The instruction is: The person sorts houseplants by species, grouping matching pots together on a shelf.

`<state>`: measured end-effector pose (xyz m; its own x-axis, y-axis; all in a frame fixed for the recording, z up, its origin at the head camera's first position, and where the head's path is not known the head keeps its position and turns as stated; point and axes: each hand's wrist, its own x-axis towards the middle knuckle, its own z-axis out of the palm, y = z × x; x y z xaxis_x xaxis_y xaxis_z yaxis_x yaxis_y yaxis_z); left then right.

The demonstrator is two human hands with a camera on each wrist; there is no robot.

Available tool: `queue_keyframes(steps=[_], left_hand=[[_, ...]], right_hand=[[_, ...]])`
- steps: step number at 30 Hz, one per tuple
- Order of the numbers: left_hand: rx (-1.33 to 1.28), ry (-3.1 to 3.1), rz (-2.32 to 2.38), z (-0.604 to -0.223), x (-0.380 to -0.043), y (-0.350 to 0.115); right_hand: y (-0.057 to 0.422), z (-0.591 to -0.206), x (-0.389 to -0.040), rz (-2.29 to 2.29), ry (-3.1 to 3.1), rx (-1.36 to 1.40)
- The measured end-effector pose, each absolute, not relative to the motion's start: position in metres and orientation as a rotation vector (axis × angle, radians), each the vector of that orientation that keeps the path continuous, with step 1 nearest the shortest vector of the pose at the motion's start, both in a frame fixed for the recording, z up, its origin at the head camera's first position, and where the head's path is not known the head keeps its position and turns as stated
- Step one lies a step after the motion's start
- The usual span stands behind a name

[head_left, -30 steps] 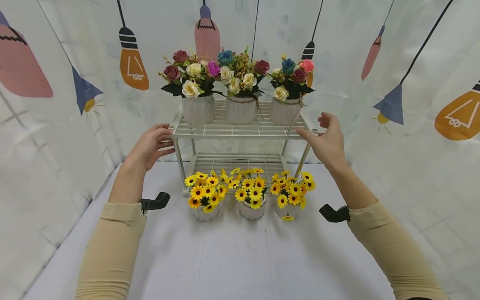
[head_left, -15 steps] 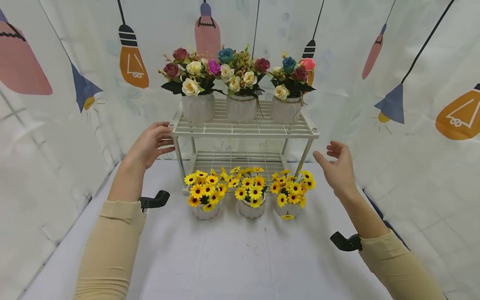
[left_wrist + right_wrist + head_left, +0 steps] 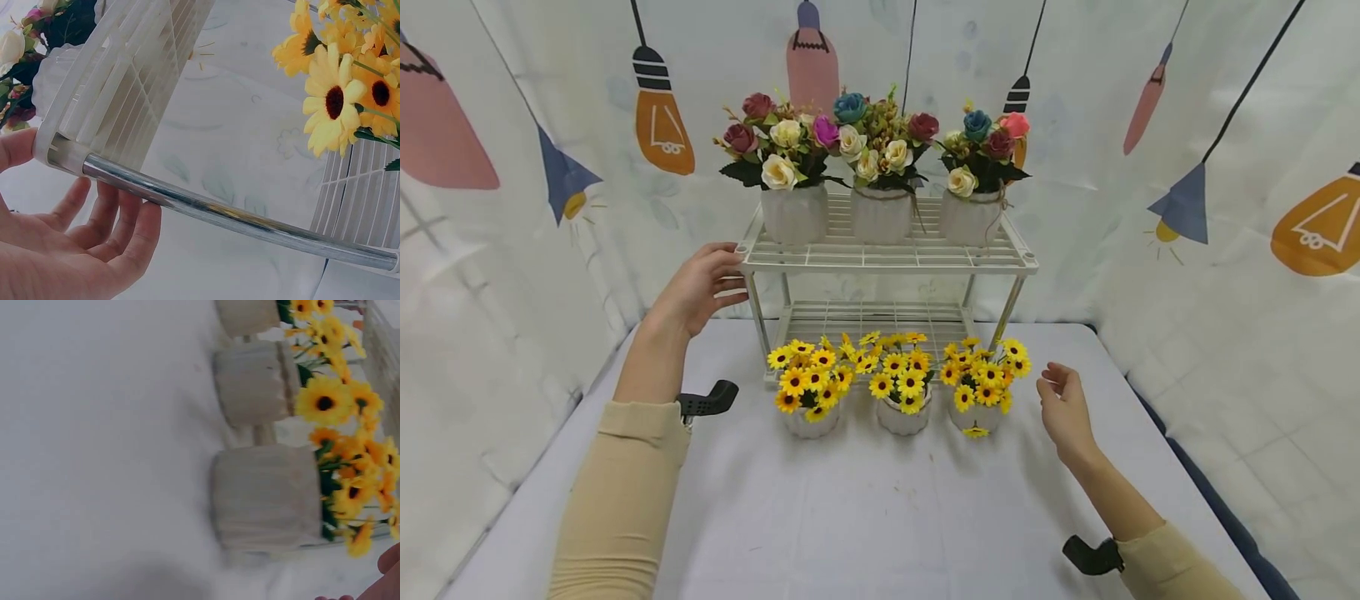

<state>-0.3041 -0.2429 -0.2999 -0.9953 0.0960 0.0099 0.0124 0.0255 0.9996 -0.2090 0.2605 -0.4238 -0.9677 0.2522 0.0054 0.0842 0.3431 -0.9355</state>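
A white two-tier wire rack [image 3: 887, 269] stands at the back of the table. My left hand [image 3: 700, 283] rests at its front left corner; in the left wrist view its thumb touches the corner and its loosely bent fingers [image 3: 142, 231] lie against the metal leg [image 3: 206, 203]. In front of the rack is a row of potted yellow sunflowers: left [image 3: 812, 383], middle [image 3: 903, 421] and right [image 3: 985, 383]. To the right of the right pot my right hand [image 3: 1066, 412] hovers with relaxed fingers, holding nothing. Only its edge shows in the right wrist view, where the pots [image 3: 265, 497] are blurred.
On the rack's top tier stand three light pots of mixed roses: left [image 3: 795, 215], middle [image 3: 882, 217] and right [image 3: 970, 219]. The lower tier [image 3: 880, 312] is partly hidden by the sunflowers. A white cloth covers the table [image 3: 865, 525]; a printed curtain [image 3: 1075, 167] surrounds it.
My right hand has left the rack's front right corner and come down toward me, beside the right sunflower pot. The left hand stays at the left corner, and the pots have not moved.
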Motion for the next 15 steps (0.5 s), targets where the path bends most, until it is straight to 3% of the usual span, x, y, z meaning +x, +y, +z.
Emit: queue_keyframes(steps=[15], left_hand=[[0.117, 2.215, 2.156, -0.300, -0.303, -0.243]], right_hand=[[0.242, -0.481, -0.201, 1.700, -2.729, -0.255]])
